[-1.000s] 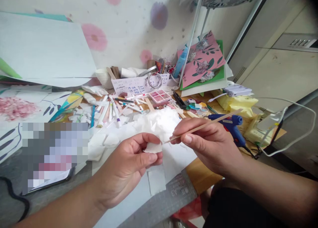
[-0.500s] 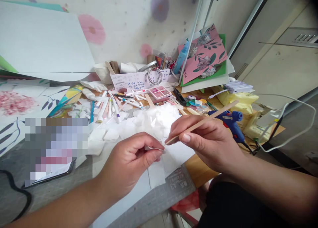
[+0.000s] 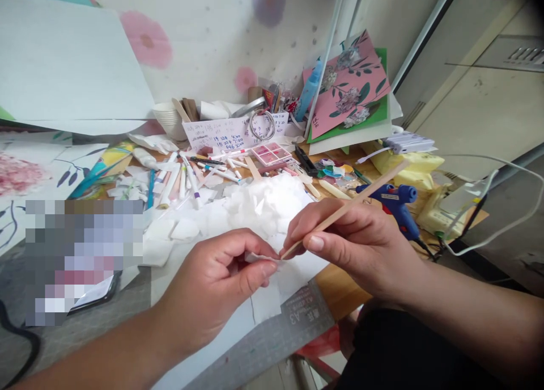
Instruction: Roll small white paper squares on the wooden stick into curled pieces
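Note:
Between thumb and fingers, my left hand [image 3: 229, 282] pinches a small piece of white paper [image 3: 254, 258], mostly hidden by the fingers. My right hand [image 3: 352, 245] grips a flat wooden stick [image 3: 340, 211] slantwise, like a pen. The stick's lower tip meets the edge of the paper piece at the left fingertips. Just beyond both hands lies a pile of crumpled white tissue paper [image 3: 270, 200]. Under the hands is a white paper sheet [image 3: 208, 353], lying over a grey cutting mat [image 3: 297, 322].
A phone [image 3: 100, 296] with blurred screen lies at left. Markers [image 3: 191, 180] and a pink palette [image 3: 271, 153] spread behind the tissue. A blue glue gun [image 3: 397, 203] sits right, near a white cable [image 3: 510, 240]. A pink floral card [image 3: 348, 89] leans at the back.
The view has shifted slightly, moving the background left and up. The stick's tip is still at the paper, and both hands keep their grips with little movement.

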Motion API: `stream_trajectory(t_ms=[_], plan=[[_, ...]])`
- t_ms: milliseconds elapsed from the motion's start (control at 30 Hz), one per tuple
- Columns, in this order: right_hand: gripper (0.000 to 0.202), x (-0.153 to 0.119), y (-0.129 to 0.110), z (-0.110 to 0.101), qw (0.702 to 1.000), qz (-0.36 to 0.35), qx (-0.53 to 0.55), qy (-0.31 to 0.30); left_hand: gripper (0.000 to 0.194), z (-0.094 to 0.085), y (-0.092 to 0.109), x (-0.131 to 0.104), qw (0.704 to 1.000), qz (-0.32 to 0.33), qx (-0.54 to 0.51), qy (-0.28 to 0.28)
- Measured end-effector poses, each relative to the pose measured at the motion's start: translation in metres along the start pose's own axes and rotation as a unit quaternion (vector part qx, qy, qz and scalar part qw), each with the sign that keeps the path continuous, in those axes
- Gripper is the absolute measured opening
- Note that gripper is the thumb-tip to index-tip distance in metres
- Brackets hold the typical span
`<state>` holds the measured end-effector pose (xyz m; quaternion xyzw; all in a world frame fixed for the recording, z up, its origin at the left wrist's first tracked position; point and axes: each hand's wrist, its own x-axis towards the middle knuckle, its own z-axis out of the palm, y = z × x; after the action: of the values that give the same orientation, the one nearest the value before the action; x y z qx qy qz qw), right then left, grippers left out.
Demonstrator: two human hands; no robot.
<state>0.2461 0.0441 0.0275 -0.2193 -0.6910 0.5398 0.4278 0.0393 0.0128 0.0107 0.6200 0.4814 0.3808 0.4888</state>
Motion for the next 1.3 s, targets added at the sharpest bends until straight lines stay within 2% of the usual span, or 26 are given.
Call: stream_trajectory(t_ms=[167,467,733,967,1300], plan=[[0.007,0.0004,-0.0002,-0.0004,1.0,-0.005,0.004,-0.007,0.01,0.0002,-0.0047,-0.0021,1.0,0.0,-0.027,-0.01],[0.006,0.0002,-0.0025,-0.0024,0.999,0.022,0.023,-0.012,0.009,-0.0019,-0.001,-0.0008,0.996,-0.055,-0.06,-0.038],[0.005,-0.0011,-0.0035,-0.0018,1.0,0.026,0.006,-0.012,0.01,-0.0019,-0.0063,-0.001,0.991,-0.058,-0.111,-0.041],[0.007,-0.0004,-0.0025,-0.0025,1.0,0.006,0.004,-0.011,0.01,-0.0026,-0.0072,-0.0022,0.994,-0.062,-0.088,-0.037],[0.006,0.0,-0.005,-0.0009,0.996,-0.031,-0.078,-0.013,0.004,0.0,0.0011,0.0005,0.997,-0.062,-0.044,0.003]])
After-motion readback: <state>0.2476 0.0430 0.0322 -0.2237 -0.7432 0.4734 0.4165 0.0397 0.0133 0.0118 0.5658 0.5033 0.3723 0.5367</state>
